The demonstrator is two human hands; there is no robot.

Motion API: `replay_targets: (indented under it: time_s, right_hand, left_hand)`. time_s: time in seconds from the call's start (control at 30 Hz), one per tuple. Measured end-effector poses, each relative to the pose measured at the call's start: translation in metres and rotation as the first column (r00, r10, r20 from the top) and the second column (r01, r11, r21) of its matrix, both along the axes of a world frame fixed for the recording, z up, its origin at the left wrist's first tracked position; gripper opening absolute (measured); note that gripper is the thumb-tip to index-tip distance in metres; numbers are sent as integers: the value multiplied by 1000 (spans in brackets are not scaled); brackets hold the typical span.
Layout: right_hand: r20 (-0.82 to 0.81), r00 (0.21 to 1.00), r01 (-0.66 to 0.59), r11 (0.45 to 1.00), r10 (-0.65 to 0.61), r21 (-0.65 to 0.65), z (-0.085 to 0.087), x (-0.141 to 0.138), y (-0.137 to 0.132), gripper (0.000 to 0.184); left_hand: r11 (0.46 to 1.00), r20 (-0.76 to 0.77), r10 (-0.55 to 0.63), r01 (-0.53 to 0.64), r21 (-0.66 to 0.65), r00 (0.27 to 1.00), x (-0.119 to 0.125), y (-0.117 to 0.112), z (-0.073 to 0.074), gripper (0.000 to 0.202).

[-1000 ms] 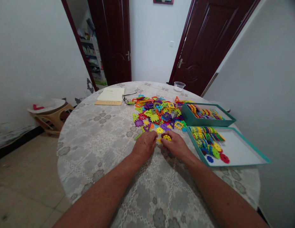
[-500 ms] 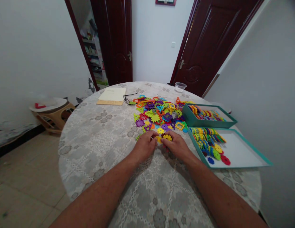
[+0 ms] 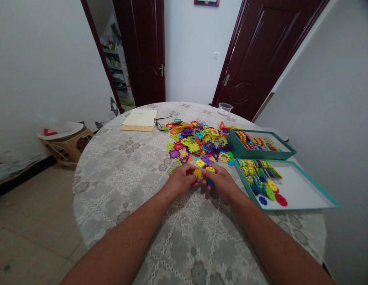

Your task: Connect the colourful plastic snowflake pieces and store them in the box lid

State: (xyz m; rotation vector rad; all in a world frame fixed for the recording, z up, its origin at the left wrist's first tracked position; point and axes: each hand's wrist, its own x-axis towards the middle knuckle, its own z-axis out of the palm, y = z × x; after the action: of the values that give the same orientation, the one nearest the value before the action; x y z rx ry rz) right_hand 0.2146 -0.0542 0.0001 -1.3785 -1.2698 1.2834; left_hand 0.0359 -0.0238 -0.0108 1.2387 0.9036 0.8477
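L hand (image 3: 181, 180) now against R hand (image 3: 221, 182)

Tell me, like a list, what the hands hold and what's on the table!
left hand: pinches a yellow piece
right hand: holds a stack, yellow on top, close beside that piece
pile: loose colourful pieces, just beyond the hands
box: teal, rows of pieces inside
tray: teal, shallow, pieces at its left end
far side: glasses, paper, cup
table: round, lace cloth
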Motion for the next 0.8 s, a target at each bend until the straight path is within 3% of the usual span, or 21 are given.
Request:
replay_targets:
  time_s: [0.13,0.23,0.43,0.8]
  right_hand:
    - [-205,977,42,997,-53,-59,-2,1,2,25]
    - [-253,964,67,995,-85,-78,2,2,1,20]
    - [-83,995,45,997,-51,-68,8,0,-1,29]
    - [90,995,44,999,-45,16,11,2,0,32]
  left_hand:
    - [982,128,60,-36,-183,990,1,-1,3,25]
    - [965,176,94,-46,-258,980,1,-2,5,22]
    - [949,208,118,-48,-312,971,0,1,4,20]
    - [948,223,66,9,-317,973,-1,1,2,21]
